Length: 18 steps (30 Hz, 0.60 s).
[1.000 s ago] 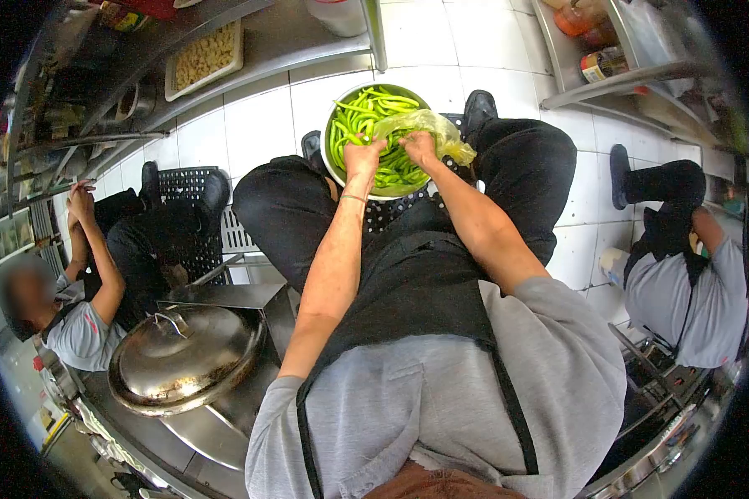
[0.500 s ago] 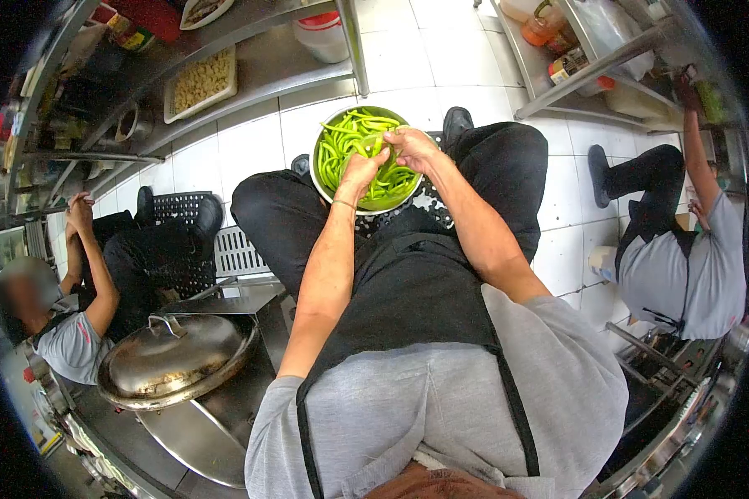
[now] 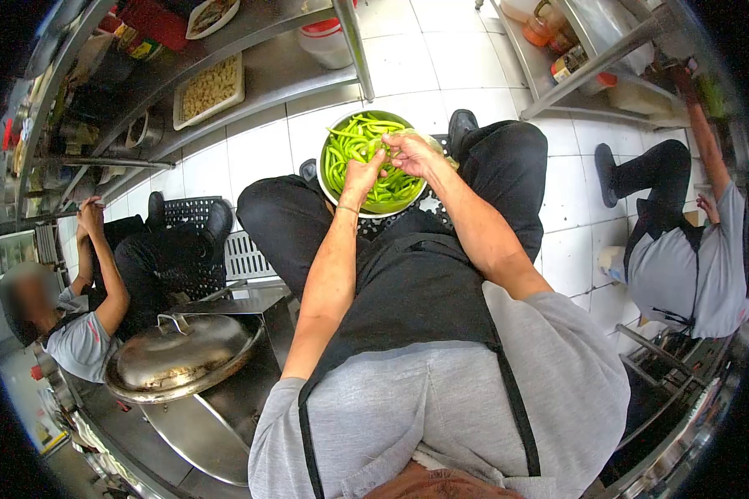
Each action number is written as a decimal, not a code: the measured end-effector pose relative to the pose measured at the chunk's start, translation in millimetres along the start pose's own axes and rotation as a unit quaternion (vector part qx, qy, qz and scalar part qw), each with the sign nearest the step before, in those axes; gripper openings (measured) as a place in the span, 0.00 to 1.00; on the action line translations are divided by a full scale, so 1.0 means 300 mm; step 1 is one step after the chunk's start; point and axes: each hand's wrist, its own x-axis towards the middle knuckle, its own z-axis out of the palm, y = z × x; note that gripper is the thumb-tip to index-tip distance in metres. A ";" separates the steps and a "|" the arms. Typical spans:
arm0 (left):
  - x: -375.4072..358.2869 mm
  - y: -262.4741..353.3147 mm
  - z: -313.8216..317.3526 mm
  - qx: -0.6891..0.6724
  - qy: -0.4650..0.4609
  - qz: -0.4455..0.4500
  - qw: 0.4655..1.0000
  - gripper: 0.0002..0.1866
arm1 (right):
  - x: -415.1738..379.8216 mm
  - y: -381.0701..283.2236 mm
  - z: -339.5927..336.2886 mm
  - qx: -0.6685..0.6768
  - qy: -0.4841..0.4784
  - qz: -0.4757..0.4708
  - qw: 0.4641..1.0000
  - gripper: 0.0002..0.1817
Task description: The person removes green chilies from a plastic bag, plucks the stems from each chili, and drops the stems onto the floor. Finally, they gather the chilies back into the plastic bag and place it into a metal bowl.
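A round metal bowl (image 3: 380, 214) full of long green peppers (image 3: 359, 137) stands between the knees, above a black perforated mat or crate. My left hand (image 3: 364, 175) is over the middle of the bowl, its thumb and fingers pressed together. Close beside it, my right hand (image 3: 409, 154) is closed in a pinch over the bowl's right side. The fingertips of both hands nearly meet just above the peppers. What they hold between them is too small to make out.
A metal shelf (image 3: 266, 75) at upper left bears a tray of pale pieces (image 3: 212, 90) and a white bucket. A seated person (image 3: 79, 333) is at left near a lidded pot (image 3: 183, 353). Another person (image 3: 678, 258) reaches toward the right shelf (image 3: 591, 79).
The view has shifted slightly, so the surroundings appear a little further right. My hands remain together over the bowl, with small finger changes. The right-hand person's lower hand has moved slightly.
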 end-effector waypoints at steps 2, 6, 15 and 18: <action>-0.021 0.034 0.007 0.031 0.012 -0.006 0.999 0.12 | -0.022 -0.011 0.027 -0.005 0.005 -0.002 1.000 0.10; 0.005 0.004 -0.006 0.038 0.030 -0.008 0.999 0.13 | -0.064 -0.023 0.064 -0.057 0.010 -0.012 0.998 0.10; -0.017 0.069 -0.001 -0.019 0.052 -0.026 0.998 0.13 | -0.047 -0.022 0.038 -0.101 -0.067 -0.017 0.993 0.12; -0.019 0.080 -0.007 -0.039 0.038 -0.027 0.998 0.12 | -0.038 -0.021 0.027 -0.100 -0.085 -0.013 0.991 0.12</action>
